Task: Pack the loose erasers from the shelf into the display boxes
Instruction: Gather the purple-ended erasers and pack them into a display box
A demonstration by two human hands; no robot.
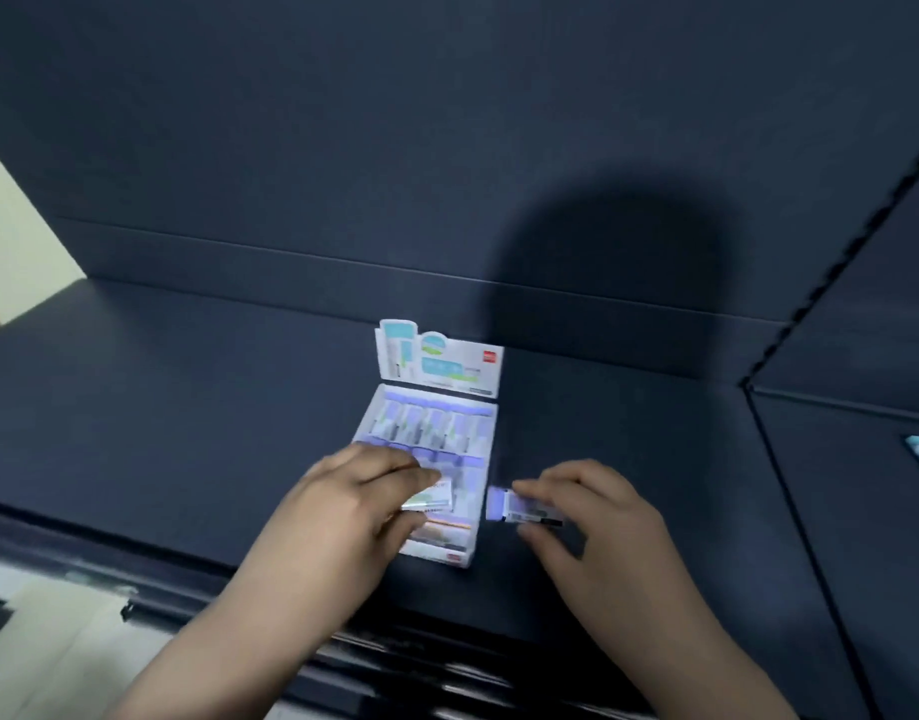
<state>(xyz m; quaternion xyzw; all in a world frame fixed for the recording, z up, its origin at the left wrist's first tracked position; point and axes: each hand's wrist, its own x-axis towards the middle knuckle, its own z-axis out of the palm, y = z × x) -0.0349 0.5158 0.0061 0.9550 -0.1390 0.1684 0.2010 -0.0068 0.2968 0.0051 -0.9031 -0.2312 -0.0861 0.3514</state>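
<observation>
Blocking display box [432,424] front: left hand [343,506], eraser [429,496]

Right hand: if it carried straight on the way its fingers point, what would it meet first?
Probably the right wall of the display box: the eraser pinched in the right hand leads, just short of it; height is unclear.

The box [436,552] sits on the shelf [187,407] towards its front edge, with its card [442,363] upright at the back and a row of erasers [426,426] in its rear part. The left hand [338,511] reaches over the box's near half from the front left, pinching an eraser [431,496] there. The right hand [592,517], right of the box, holds a second eraser [520,506] just beside the box's right wall, apart from it
</observation>
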